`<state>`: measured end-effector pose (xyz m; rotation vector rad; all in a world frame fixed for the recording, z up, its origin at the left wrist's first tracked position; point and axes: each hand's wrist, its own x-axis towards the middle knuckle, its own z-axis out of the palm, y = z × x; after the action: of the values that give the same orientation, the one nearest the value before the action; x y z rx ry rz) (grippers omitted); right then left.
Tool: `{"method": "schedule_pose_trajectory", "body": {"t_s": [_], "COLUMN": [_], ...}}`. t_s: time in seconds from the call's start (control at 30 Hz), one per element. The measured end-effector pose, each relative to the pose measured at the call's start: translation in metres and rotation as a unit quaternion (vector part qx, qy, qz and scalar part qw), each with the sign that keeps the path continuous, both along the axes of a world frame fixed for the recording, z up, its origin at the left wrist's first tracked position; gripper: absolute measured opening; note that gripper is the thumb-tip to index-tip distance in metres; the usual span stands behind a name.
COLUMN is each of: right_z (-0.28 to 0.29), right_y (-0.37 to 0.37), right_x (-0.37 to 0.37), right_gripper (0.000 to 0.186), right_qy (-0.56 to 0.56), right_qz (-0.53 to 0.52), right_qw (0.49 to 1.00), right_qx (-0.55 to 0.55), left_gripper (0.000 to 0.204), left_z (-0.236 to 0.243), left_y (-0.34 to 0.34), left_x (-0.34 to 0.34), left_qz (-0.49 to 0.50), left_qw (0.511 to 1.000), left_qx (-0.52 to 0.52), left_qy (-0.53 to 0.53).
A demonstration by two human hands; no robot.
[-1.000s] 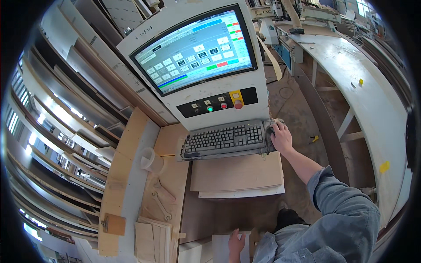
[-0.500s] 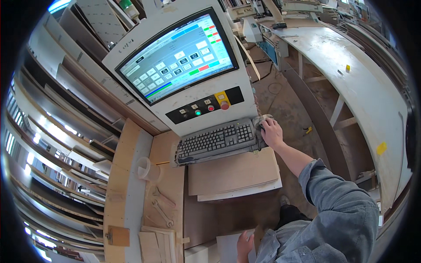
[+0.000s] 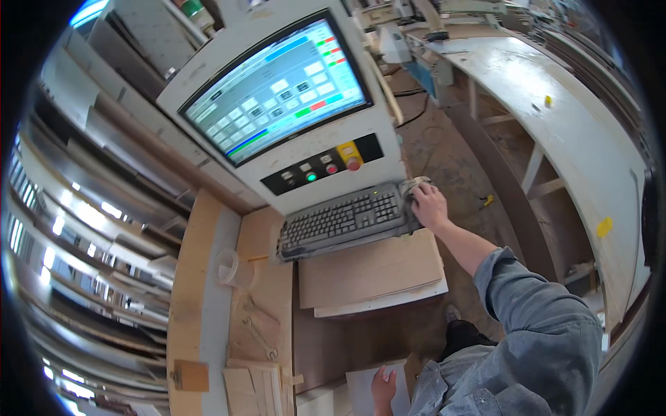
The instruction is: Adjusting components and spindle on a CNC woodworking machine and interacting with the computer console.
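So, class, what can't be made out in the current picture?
All in the head view:
Whatever lies beneath the right hand: hidden by its palm and fingers.
Whether the left hand touches the white panel: the hand covers any contact.
Writing on the monitor: blurred.
Key letters on the keyboard: too small and blurred.

Cannot read the blurred labels on the monitor [image 3: 277, 93]. Can barely see the computer mouse [image 3: 414, 205] under the right hand [image 3: 431, 207].
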<state>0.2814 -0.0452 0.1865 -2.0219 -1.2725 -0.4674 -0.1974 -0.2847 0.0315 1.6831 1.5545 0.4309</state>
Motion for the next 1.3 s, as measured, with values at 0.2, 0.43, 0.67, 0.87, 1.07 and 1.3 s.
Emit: {"method": "schedule_pose_trajectory", "body": {"t_s": [0.2,0.43,0.67,0.87,1.07,1.3], "right_z": [-0.005,-0.003,-0.003,-0.007,-0.006,-0.007], "right_y": [0.019,0.008,0.015,0.009,0.010,0.013], "right_x": [-0.024,-0.013,-0.015,-0.011,-0.016,-0.014], "right_gripper": [0.028,0.024,0.027,0.027,0.025,0.026], "right_qy": [-0.009,-0.023,-0.016,-0.013,-0.029,-0.025], "right_qz": [0.013,0.012,0.017,0.011,0.012,0.016], "right_qw": [1.000,0.998,0.999,0.999,0.998,0.999], "right_qx": [0.005,0.050,0.043,0.029,0.050,0.042], "left_gripper": [0.036,0.037,0.038,0.039,0.039,0.040], "left_z": [-0.032,-0.048,-0.050,-0.054,-0.057,-0.060], "left_y": [-0.013,-0.001,0.004,-0.003,-0.011,-0.008], "left_x": [-0.028,-0.024,-0.021,-0.018,-0.015,-0.013], "left_qz": [-0.193,-0.168,-0.152,-0.155,-0.146,-0.143], "left_qw": [0.965,0.978,0.982,0.982,0.984,0.985], "left_qx": [0.160,0.104,0.093,0.083,0.082,0.078], "left_qy": [0.082,0.067,0.066,0.061,0.061,0.057]}}
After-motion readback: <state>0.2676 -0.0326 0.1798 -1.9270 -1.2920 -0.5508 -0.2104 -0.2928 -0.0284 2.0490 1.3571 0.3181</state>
